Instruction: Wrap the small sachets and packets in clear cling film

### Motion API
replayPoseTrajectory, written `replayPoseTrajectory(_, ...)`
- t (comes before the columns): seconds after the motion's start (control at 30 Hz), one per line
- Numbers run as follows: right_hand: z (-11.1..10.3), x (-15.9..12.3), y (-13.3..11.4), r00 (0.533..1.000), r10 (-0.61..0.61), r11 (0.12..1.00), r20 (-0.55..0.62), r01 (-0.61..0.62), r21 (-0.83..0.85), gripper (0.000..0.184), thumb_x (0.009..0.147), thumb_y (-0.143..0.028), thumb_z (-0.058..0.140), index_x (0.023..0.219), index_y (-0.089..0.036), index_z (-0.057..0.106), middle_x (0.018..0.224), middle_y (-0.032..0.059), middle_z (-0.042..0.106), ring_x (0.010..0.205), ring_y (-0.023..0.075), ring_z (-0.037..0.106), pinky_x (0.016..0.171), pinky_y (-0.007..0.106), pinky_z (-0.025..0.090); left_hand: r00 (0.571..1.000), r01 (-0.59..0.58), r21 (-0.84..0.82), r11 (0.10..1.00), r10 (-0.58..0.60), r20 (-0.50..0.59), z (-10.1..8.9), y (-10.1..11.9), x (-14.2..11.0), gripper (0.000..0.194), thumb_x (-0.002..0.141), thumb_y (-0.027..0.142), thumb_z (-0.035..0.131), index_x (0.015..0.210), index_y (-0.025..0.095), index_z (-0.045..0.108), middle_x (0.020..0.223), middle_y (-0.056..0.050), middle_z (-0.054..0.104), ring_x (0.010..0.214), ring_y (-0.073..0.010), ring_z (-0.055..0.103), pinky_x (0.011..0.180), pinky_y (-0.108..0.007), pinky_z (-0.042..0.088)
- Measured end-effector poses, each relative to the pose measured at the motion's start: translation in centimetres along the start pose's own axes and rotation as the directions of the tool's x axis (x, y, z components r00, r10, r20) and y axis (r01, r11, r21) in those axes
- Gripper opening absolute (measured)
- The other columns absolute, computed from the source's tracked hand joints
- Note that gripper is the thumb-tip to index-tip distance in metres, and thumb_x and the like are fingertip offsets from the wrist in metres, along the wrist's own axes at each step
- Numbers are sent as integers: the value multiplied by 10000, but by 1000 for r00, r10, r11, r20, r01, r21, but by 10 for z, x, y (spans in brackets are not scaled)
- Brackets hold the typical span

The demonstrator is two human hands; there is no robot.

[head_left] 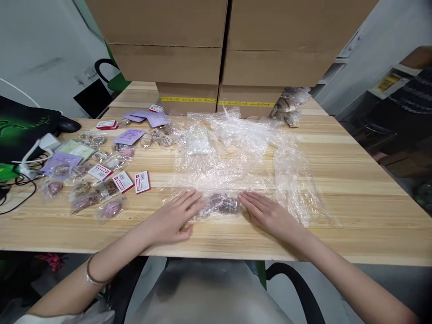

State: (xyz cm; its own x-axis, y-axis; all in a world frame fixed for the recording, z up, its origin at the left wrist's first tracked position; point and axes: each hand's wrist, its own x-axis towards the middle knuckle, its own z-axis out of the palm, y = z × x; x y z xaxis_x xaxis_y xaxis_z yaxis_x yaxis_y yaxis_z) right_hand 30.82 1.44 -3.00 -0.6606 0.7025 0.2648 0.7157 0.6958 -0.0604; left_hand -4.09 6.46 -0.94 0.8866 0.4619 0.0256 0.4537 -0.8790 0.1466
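Evidently, both hands are at work near the front edge of the wooden table [357, 202], over a sheet of clear plastic wrap [232, 173]. A small dark, purplish bundle [224, 204] lies between them at the near end of the sheet, covered by the plastic; glare blurs it, so I can't quite make out what is inside. The left hand [178, 213] rests flat on the wrap at the bundle's left end, fingers stretched and unclenched. The right hand [265, 211] mirrors it at the other end, its fingers straight and close together, their tips just beside the bundle. A thin bracelet [88, 271] circles the left forearm.

Farther up the sheet, on its left half, sits a pale packet [198, 141]. More crumpled plastic [293, 180] spreads to the right. Left of the wrap are many little clear bags, among them a pink one [112, 208], along with purple envelopes [129, 136] and red-and-white cards, one [142, 182] lying nearest the left hand. Large cardboard boxes [162, 27] rise at the back, and a black mouse [69, 124] sits at the far left.
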Motion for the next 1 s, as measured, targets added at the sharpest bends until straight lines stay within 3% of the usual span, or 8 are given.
replayPoseTrajectory(0.17,-5,2,2,997,4,1000,-81,-5,-14,268,936,-19,453,1068,-112,666,1030,131,745,963,230,711,803,370,600,995,94,-169,981,-97,-14,2,-29,-11,527,869,70,437,1360,211,564,1430,-78,579,1380,-224,480,1161,-443,378)
replayPoseTrajectory(0.3,-11,4,-3,965,191,976,-178,-167,140,277,919,-28,412,784,-170,608,675,30,654,577,134,599,507,242,461,958,175,-363,915,-243,-152,-12,-24,-23,327,936,147,394,1007,201,709,1107,-61,753,1089,-203,685,1001,-373,508)
replayPoseTrajectory(0.47,-5,10,-8,910,415,901,-9,-409,144,247,828,-45,424,686,-185,571,592,-2,599,481,112,508,460,231,320,848,482,-333,811,-527,-54,-8,-5,-11,332,879,151,345,661,186,594,660,-44,677,640,-186,652,625,-283,476)
replayPoseTrajectory(0.63,4,11,-10,870,482,876,106,-479,-51,242,873,-120,419,813,-147,653,805,68,685,498,133,534,433,258,264,824,566,-96,819,-558,101,-1,0,-1,254,839,166,407,799,194,656,803,-73,714,736,-246,661,632,-311,418)
replayPoseTrajectory(0.73,5,5,-6,890,442,894,111,-448,29,300,882,-113,403,1020,-138,669,1083,102,698,579,130,598,429,242,321,813,560,-277,781,-583,0,-12,-8,-1,207,873,278,464,917,190,646,856,-60,686,697,-214,617,628,-302,412)
replayPoseTrajectory(0.83,4,-1,-1,916,383,909,118,-397,129,496,871,-91,398,1328,-185,568,1393,97,590,644,118,645,472,240,413,647,570,-516,640,-736,-198,-23,-23,8,420,909,469,501,1209,180,561,1052,-76,657,680,-168,576,642,-293,425)
replayPoseTrajectory(0.9,3,-3,2,924,350,916,156,-372,150,618,858,-84,404,1456,-233,459,1507,85,489,605,102,639,503,261,457,573,578,-620,530,-805,-155,-25,-34,21,559,867,558,561,1283,186,521,1111,-78,645,697,-158,581,657,-290,430)
replayPoseTrajectory(1.0,0,-1,3,916,329,918,232,-367,150,688,859,-92,401,1524,-265,370,1567,84,399,525,86,611,492,284,475,601,585,-705,402,-798,43,-21,-45,40,519,765,606,662,1041,168,631,845,-27,647,628,-147,548,602,-266,390)
